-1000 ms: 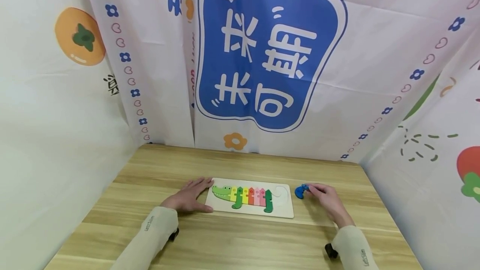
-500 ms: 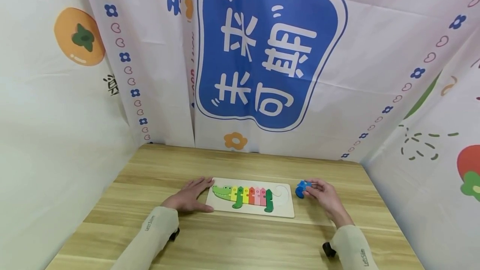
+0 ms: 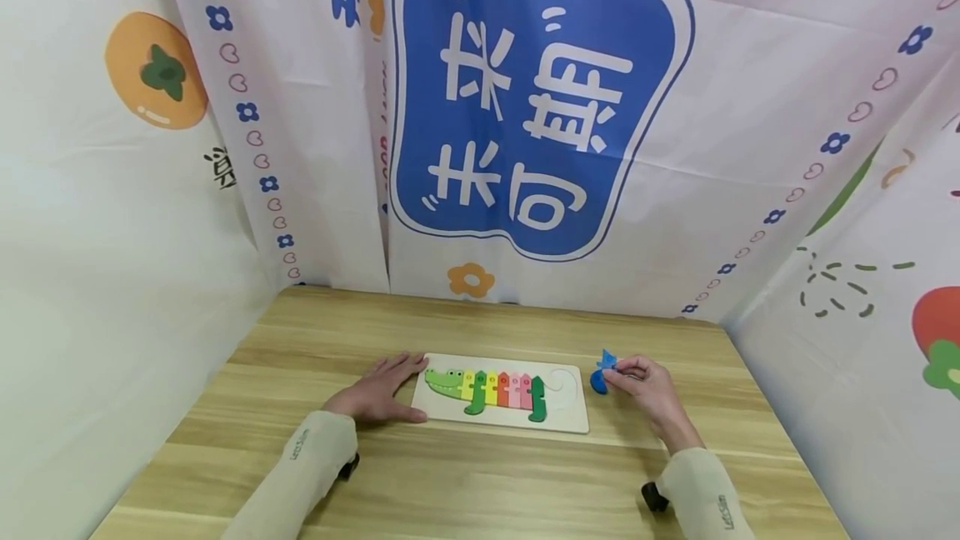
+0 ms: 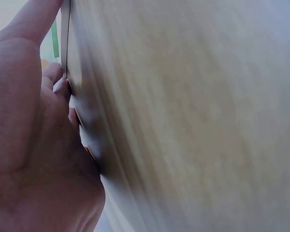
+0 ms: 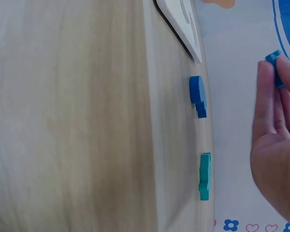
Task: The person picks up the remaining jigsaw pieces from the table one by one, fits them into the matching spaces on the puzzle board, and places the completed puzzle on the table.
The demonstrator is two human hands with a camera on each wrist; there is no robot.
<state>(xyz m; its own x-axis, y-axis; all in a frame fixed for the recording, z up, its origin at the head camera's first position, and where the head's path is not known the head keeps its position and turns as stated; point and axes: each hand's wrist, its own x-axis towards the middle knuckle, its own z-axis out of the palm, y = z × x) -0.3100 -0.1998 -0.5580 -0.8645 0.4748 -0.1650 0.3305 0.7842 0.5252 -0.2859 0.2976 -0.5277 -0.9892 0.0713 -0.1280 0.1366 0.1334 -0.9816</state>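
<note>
A wooden crocodile puzzle board [image 3: 566, 419] lies flat on the table, with a light green head, a row of yellow, green, red and pink pieces, and a curled tail-shaped outline at its right end. At the board's left end rests my left hand [image 3: 378, 394], fingers and thumb spread along its edge. My right hand [image 3: 651, 397] pinches a blue puzzle piece [image 5: 275, 70] between thumb and fingertips, raised off the table right of the board. Just below it, a darker blue rounded puzzle piece [image 5: 197, 92] lies on the table.
A teal puzzle piece [image 5: 205, 176] also lies on the wooden table [image 3: 480, 482], seen in the right wrist view. Printed white cloth [image 3: 720, 148] hangs behind the table and on both sides of it.
My right hand has picked the blue piece up from beside the darker one and turned it more upright. The left hand and the board have stayed in place.
</note>
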